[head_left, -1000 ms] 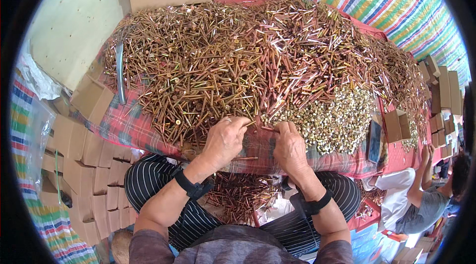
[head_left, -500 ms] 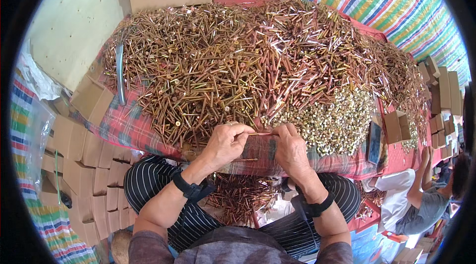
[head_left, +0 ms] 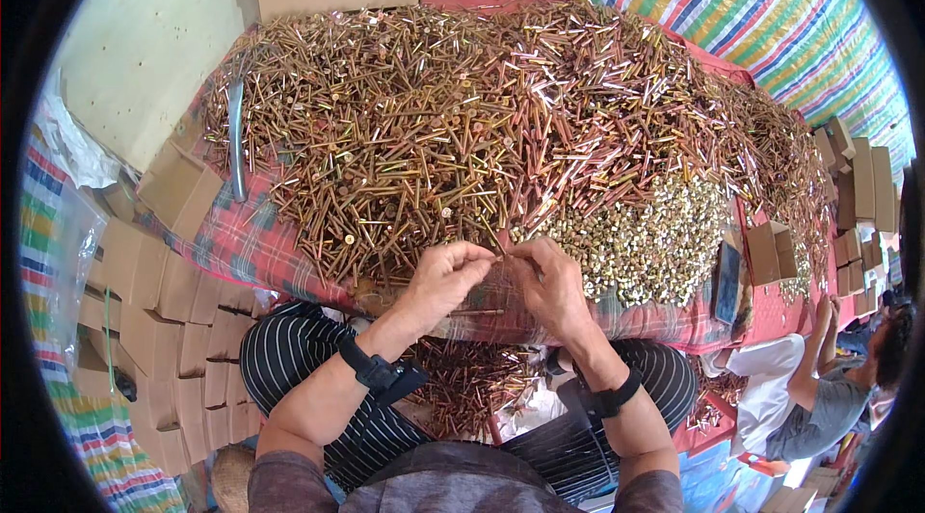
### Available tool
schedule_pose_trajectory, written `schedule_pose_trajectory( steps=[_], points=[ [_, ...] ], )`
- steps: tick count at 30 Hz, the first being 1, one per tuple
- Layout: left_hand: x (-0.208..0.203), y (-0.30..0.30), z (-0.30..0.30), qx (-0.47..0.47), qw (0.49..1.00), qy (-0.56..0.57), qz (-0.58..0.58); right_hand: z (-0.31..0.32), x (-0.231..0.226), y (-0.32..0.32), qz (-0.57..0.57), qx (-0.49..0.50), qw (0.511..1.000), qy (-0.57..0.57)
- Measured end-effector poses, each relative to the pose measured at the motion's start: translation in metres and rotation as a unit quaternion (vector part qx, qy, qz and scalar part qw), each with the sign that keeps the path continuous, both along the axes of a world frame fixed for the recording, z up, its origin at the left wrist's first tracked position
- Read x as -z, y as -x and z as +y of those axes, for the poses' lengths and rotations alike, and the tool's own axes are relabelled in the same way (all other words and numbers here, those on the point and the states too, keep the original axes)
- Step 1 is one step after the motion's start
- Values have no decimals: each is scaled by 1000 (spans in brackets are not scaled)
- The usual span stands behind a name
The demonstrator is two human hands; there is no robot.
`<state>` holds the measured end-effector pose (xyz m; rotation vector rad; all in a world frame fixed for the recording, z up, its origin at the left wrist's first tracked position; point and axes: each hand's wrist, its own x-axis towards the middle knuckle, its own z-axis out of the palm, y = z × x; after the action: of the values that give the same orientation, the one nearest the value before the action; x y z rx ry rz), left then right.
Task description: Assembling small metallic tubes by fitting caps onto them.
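Note:
My left hand (head_left: 441, 284) and my right hand (head_left: 551, 289) meet at the front edge of a large heap, over the plaid cloth. Both are closed in a pinch, fingertips almost touching around a thin copper-coloured bolt (head_left: 499, 245). Most of it is hidden by the fingers, and whether a nut is on it cannot be made out. Beyond the hands spreads the heap of long copper-coloured bolts (head_left: 405, 147). To the right of my right hand lies a pile of small gold-coloured nuts (head_left: 641, 243). One loose bolt (head_left: 477, 312) rests on the cloth between my wrists.
A curved metal bar (head_left: 236, 142) lies at the heap's left end. Cardboard boxes (head_left: 154, 320) are stacked at the left. A small open box (head_left: 771, 253) and a dark flat tray (head_left: 728, 280) stand right of the nuts. Another person (head_left: 838, 397) sits at the far right.
My hands have come closer together. The bolt, earlier stretched level between both hands, now shows only a short piece at the fingertips.

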<state>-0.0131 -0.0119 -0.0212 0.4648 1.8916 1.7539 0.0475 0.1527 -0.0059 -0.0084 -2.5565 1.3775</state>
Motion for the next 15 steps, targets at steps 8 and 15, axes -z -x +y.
schedule_pose_trajectory(
  steps=[8,15],
  points=[
    [-7,3,-7,-83,968,-114,-210,-5,33,13,119,-40,937,-327],
    [-15,3,-11,-65,969,-98,-216,-4,11,6,-98,56,951,288]
  ],
)
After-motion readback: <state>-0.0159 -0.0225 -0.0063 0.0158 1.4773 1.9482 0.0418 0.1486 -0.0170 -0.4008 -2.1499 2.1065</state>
